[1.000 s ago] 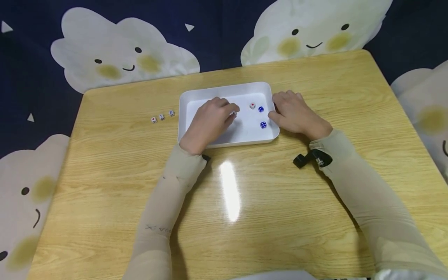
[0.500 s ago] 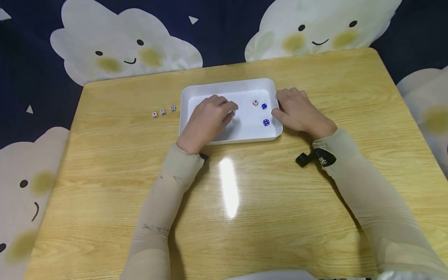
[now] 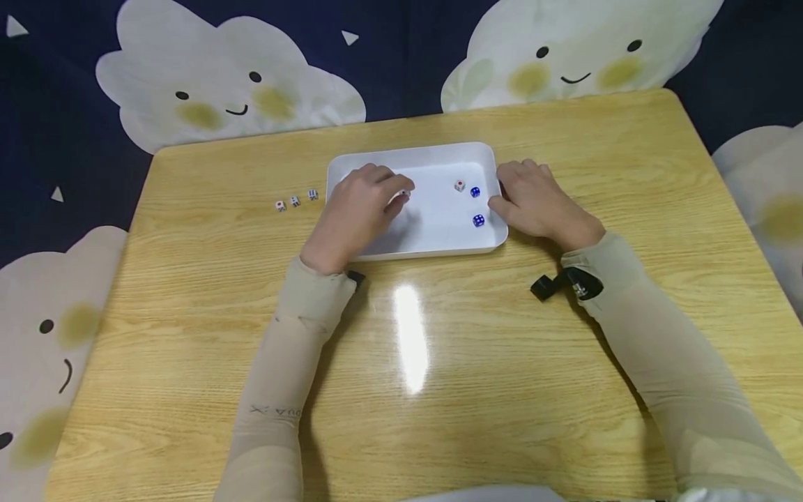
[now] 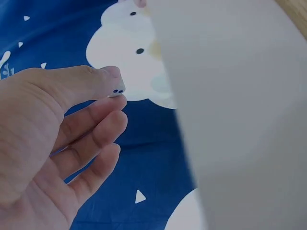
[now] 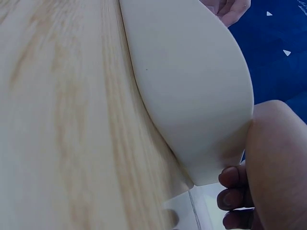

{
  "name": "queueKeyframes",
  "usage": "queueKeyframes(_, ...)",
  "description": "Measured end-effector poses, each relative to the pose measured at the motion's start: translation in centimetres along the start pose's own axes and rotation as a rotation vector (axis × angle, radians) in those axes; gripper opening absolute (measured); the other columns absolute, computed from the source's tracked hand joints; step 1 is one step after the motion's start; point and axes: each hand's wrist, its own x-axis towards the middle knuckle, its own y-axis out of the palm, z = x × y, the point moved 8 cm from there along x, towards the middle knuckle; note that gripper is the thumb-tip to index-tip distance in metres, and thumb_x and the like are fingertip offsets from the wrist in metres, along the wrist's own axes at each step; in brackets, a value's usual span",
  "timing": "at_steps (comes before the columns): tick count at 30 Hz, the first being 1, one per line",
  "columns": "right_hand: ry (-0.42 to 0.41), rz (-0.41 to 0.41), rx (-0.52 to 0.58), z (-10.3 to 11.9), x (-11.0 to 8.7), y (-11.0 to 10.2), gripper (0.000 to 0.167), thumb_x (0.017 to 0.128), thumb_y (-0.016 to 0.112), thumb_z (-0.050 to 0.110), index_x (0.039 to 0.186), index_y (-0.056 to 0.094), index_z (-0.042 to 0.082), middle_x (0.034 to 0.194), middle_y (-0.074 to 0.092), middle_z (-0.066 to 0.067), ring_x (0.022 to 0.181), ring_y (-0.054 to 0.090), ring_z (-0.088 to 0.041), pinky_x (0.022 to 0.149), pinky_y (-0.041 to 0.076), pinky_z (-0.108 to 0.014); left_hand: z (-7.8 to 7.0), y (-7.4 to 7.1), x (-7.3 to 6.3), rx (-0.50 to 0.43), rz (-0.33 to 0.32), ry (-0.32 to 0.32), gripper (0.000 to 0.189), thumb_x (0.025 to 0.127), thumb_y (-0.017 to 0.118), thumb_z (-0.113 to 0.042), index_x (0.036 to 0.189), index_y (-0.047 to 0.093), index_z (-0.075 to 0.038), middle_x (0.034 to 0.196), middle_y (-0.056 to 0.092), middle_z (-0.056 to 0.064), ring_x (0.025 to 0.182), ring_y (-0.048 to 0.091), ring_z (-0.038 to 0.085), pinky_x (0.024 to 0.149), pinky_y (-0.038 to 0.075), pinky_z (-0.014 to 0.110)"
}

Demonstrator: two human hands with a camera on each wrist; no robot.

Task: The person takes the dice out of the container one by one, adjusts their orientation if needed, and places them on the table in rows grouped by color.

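My left hand [image 3: 354,216] pinches a small white die [image 4: 118,89] between thumb and forefinger, and its other fingers are loosely bent. It is over the left part of a white rectangular tray [image 3: 433,230]. On the tray's right side, my right hand [image 3: 536,202] holds the wall, its thumb at the rim and its fingertips [image 5: 231,197] against the outside. Toward that end of the tray lie a white die with a red dot [image 3: 460,185], a blue die [image 3: 475,192] and a second blue die [image 3: 479,220].
Left of the tray, three white dice stand in a slanting row on the wooden table [image 3: 188,293]: a red-dotted die [image 3: 280,206], a middle die [image 3: 295,201] and a die nearest the tray [image 3: 312,194]. A dark cloud-patterned cloth [image 3: 401,70] hangs behind.
My left hand has moved a little to the left with the white die pinched in it. The right hand keeps its hold on the tray. The head view has shifted slightly.
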Motion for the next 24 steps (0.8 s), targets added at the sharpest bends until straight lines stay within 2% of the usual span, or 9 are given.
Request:
queueKeyframes(6,-0.004,-0.009,-0.002,0.0,0.0,0.0,0.028,0.099,0.045,0.03,0.096,0.052,0.004,0.094,0.053,-0.015,0.091,0.044,-0.034,0.078,0.028,-0.039,0.8,-0.4,-0.1,-0.002,-0.014,-0.017,0.015,0.101,0.066,-0.013,0.11,0.077,-0.008,0.103,0.078,0.01,0.095,0.069,0.029,0.089,0.057,0.04)
queueKeyframes(13,-0.008,-0.022,0.006,0.2,0.0,-0.1,0.026,0.097,0.045,0.029,0.093,0.051,0.004,0.092,0.053,-0.015,0.088,0.044,-0.034,0.075,0.028,-0.039,2.3,-0.5,-0.3,-0.014,-0.009,-0.071,0.017,0.101,0.066,-0.013,0.113,0.077,-0.007,0.106,0.078,0.01,0.101,0.07,0.029,0.092,0.058,0.04)
queueKeyframes(24,0.007,0.002,-0.003,0.2,0.1,0.0,0.028,0.097,0.044,0.031,0.096,0.051,0.004,0.094,0.053,-0.014,0.09,0.044,-0.033,0.076,0.028,-0.039,4.0,-1.4,-0.9,-0.022,-0.047,-0.127,0.017,0.1,0.068,-0.013,0.114,0.076,-0.007,0.105,0.078,0.012,0.1,0.07,0.03,0.089,0.059,0.044)
